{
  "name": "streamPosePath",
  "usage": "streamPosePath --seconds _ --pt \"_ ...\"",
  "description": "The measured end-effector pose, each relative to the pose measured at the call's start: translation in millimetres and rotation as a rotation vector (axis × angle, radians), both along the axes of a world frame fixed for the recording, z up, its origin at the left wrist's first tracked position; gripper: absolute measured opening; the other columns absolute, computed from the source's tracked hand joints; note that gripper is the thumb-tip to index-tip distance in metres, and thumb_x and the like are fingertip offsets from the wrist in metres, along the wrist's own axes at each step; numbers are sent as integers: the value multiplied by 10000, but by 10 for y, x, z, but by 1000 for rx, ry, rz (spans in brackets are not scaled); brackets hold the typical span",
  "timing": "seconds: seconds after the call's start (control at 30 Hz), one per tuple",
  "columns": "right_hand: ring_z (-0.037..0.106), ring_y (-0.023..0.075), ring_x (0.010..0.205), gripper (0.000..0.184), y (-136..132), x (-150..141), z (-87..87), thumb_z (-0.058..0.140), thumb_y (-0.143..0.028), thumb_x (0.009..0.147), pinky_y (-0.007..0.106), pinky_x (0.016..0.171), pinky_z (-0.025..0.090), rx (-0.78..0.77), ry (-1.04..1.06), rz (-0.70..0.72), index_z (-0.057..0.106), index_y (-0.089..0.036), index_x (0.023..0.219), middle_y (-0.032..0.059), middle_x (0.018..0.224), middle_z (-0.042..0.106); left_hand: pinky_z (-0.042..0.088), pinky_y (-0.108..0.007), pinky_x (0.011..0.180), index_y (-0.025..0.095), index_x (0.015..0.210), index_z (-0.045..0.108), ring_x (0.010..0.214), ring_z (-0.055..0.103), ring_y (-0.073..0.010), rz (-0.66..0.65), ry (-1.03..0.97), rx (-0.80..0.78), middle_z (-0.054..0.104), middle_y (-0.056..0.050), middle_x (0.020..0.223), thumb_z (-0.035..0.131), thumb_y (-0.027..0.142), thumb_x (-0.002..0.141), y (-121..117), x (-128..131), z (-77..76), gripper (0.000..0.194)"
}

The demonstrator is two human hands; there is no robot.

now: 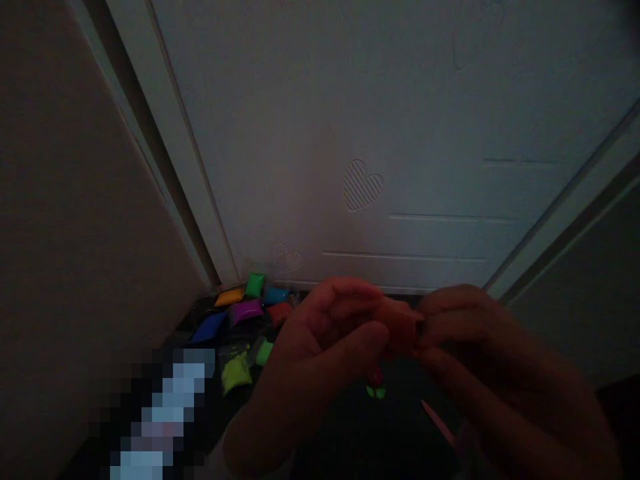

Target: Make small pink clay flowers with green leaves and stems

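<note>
A soft-looking orange-red lump of modelling clay (397,323) is raised above the dark surface between both hands. My left hand (320,353) is closed around its left side, the thumb pressing on the front and the fingers behind. At the lump's right edge, my right hand (485,360) pinches it between thumb and fingers. The dim light hides exactly how its fingertips meet the clay. Below the hands lies a small red piece with green leaf-like parts (375,391), partly covered by my left hand. A thin pink pointed tool (437,421) lies near my right wrist.
Several clear packets of coloured clay lie at the left, among them a purple one (247,311), a blue one (209,327) and a yellow-green one (236,373). A blurred-out bright screen (170,407) is at lower left. A white panel with engraved hearts (361,185) rises behind.
</note>
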State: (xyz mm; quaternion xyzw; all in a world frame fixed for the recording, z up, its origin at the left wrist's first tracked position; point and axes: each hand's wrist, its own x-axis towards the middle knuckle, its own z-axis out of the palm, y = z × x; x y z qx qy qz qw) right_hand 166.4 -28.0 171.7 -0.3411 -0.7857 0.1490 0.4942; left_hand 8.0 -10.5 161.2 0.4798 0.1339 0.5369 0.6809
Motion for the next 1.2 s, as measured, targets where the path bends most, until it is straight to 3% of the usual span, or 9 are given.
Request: streamPosePath --seconds 0.1,0.27,0.5,0.7,1.07,1.2 --pt "563 111 749 148 -14 -44 -13 560 -144 747 193 638 481 -67 152 39 551 -271 823 -15 805 562 453 -96 559 208 897 603 656 586 -42 17 30 47 670 13 857 535 133 789 -17 4 -14 148" --pt "578 101 666 200 1 -132 -34 587 -128 719 181 585 496 -200 384 67 515 -281 826 -31 739 562 469 -151 756 236 975 593 897 600 -96 47 120 129 657 8 980 590 92 740 -39 -6 -5 276" --pt "575 76 642 169 -14 -179 -28 601 -144 708 145 585 491 -268 456 -19 522 -272 784 -45 734 585 456 -130 765 268 979 586 885 607 -74 157 209 179 662 50 958 607 60 715 -52 21 10 336" --pt "600 99 692 222 -14 -178 -40 605 -181 714 164 609 504 -260 424 -45 543 -290 897 -32 792 613 480 -110 676 281 953 600 798 624 -63 205 137 120 672 60 899 597 72 724 -50 67 1 310" --pt "596 109 619 184 -5 -250 -40 599 -144 706 198 555 506 -193 437 -161 538 -253 841 -24 708 591 490 -248 744 257 1027 583 830 621 -153 363 337 231 658 -6 973 606 122 720 -56 85 -49 336" --pt "607 108 677 158 14 -259 -69 598 -164 725 195 594 507 -176 474 -127 563 -264 842 -28 751 613 496 -191 727 295 993 577 857 614 -116 414 232 185 657 34 980 607 99 717 -72 133 -48 340"
